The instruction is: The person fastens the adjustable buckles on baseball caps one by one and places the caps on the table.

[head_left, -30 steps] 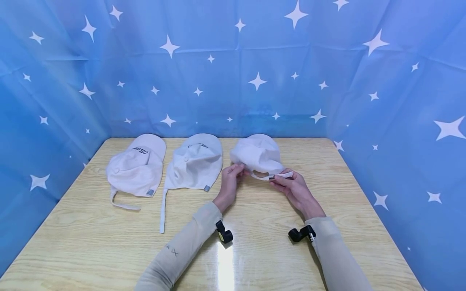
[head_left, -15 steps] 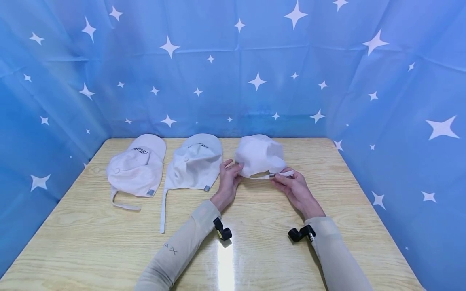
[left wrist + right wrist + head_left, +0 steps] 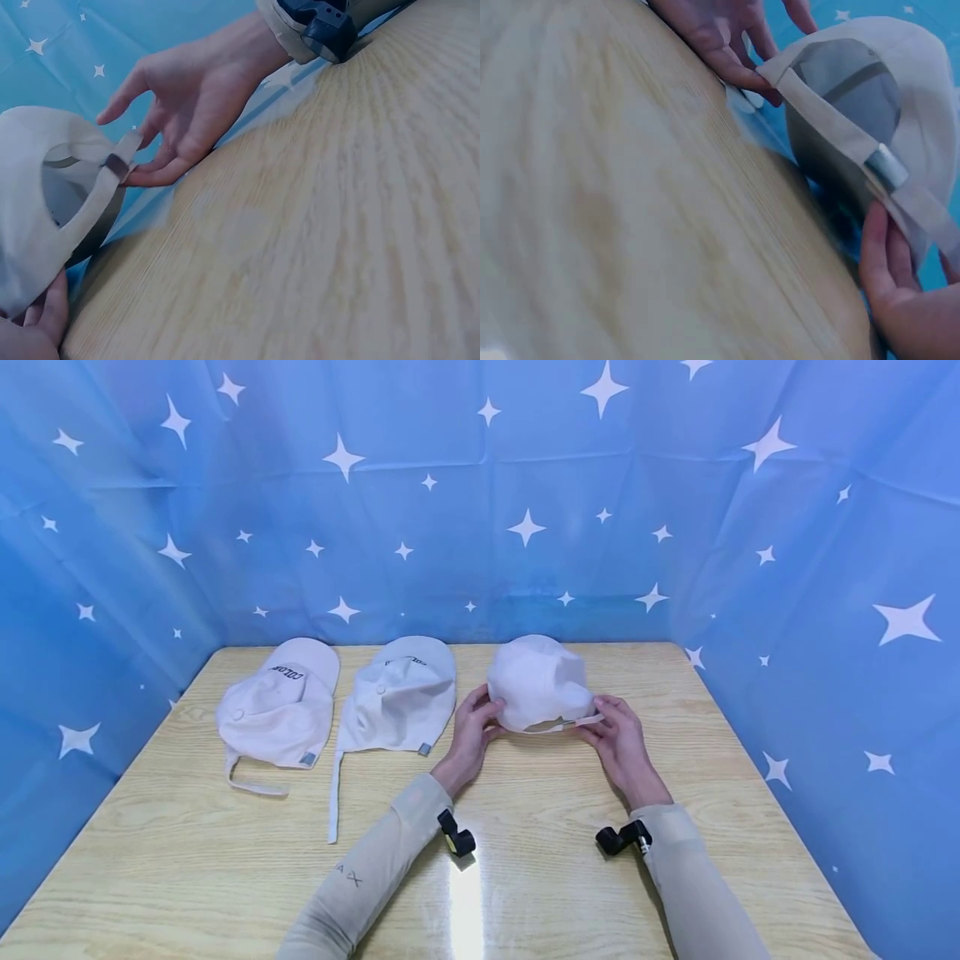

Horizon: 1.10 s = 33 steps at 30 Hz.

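Note:
A white baseball cap (image 3: 536, 685) is at the table's back, right of centre, with its rear opening and strap toward me. My left hand (image 3: 468, 735) grips its left edge, thumb on the outside and fingers below. At the right edge, my right hand (image 3: 622, 743) holds the cap beside the strap's end, fingers beneath it in the right wrist view. The strap (image 3: 829, 116) spans the opening and runs through a metal buckle (image 3: 886, 166). In the left wrist view, the right hand (image 3: 199, 90) has its fingers spread around the strap end. The cap's front is hidden.
Two more white caps lie to the left on the wooden table (image 3: 225, 877): one (image 3: 277, 710) with a curled loose strap, another (image 3: 401, 702) with its strap hanging straight toward me. A blue star-patterned curtain (image 3: 450, 510) encloses the back and sides.
The cap has shifted slightly right and its crown looks fuller. My left hand repositioned along its left edge. My right hand moved from pinching the strap at the buckle to the cap's right edge.

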Each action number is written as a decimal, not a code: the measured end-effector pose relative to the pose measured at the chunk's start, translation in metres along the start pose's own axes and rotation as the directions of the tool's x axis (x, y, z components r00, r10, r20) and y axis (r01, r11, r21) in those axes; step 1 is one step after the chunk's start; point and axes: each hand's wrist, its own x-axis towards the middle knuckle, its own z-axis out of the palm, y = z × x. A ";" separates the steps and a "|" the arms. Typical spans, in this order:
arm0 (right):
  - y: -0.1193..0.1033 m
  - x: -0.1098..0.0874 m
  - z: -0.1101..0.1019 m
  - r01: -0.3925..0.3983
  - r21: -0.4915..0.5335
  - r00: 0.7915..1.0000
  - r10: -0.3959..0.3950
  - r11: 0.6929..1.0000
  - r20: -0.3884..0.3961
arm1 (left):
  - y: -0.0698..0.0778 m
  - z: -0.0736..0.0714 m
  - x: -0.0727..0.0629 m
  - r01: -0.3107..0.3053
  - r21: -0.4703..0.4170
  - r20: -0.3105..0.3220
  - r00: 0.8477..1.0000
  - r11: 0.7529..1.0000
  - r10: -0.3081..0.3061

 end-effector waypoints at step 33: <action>-0.064 -0.011 -0.093 0.117 -0.010 0.828 -0.103 0.993 -0.551 | -0.043 0.105 0.029 0.079 0.114 0.321 0.940 0.990 -0.112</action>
